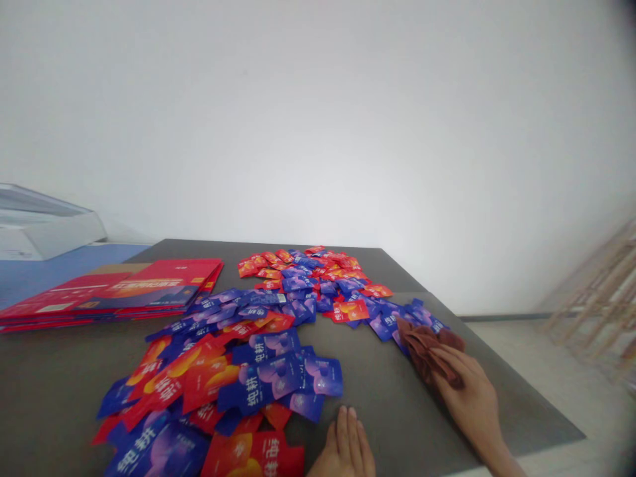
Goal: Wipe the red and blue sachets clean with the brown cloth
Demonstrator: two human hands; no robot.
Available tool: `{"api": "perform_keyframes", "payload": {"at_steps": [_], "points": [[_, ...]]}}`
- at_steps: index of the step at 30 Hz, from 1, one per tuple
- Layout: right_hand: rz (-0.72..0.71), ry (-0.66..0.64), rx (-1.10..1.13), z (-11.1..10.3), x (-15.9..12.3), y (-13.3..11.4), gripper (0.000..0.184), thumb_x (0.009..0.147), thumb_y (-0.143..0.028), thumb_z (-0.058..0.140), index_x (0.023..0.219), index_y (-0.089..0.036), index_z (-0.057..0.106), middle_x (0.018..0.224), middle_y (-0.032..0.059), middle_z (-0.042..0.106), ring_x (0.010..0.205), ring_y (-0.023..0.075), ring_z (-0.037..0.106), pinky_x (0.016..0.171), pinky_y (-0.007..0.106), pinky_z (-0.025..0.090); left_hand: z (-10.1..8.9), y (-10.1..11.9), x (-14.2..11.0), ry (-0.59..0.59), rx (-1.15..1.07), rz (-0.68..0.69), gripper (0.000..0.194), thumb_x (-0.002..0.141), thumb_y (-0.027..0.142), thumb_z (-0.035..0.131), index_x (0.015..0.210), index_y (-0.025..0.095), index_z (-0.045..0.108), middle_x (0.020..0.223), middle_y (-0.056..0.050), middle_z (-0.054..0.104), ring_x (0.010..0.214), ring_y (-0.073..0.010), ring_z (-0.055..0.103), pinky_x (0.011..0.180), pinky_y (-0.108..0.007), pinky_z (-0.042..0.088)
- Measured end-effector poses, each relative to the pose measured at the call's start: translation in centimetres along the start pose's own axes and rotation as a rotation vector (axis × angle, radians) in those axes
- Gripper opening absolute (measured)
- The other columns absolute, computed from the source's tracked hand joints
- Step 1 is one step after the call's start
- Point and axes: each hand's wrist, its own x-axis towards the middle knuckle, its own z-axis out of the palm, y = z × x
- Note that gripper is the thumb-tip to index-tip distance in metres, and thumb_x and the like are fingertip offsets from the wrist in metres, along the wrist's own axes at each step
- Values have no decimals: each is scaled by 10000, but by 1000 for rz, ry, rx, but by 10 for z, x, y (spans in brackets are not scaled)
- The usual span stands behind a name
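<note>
A brown cloth (422, 348) is bunched under the fingers of my right hand (470, 391), pressed to the grey table (377, 391) near its right edge. The cloth's far end touches blue packets (390, 321) at the right end of a long pile. My left hand (344, 447) lies flat on the table at the bottom, fingers stretched forward and holding nothing. Just left of it is a heap of red packets (213, 377) and blue packets (271, 381) with white lettering, overlapping each other. More mixed packets (308, 271) spread toward the table's far edge.
Flat red printed cartons (144, 285) are stacked on the left of the table. Beyond them, a white open box (54, 228) stands on a blue surface (106, 253). A white wall (318, 132) rises behind the table. A blurred wooden rack (603, 298) stands at the right.
</note>
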Motion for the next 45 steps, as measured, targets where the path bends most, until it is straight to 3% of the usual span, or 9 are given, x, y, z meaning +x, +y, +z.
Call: {"api": "perform_keyframes", "payload": {"at_steps": [45], "points": [[16, -2, 12, -1, 0, -1, 323, 930, -439, 635, 1158, -248, 762, 1201, 78, 766, 1113, 306, 688, 991, 478, 537, 4, 5, -1, 41, 12, -51, 250, 984, 155, 556, 1160, 52, 699, 1035, -194, 808, 972, -291, 796, 771, -367, 556]]}}
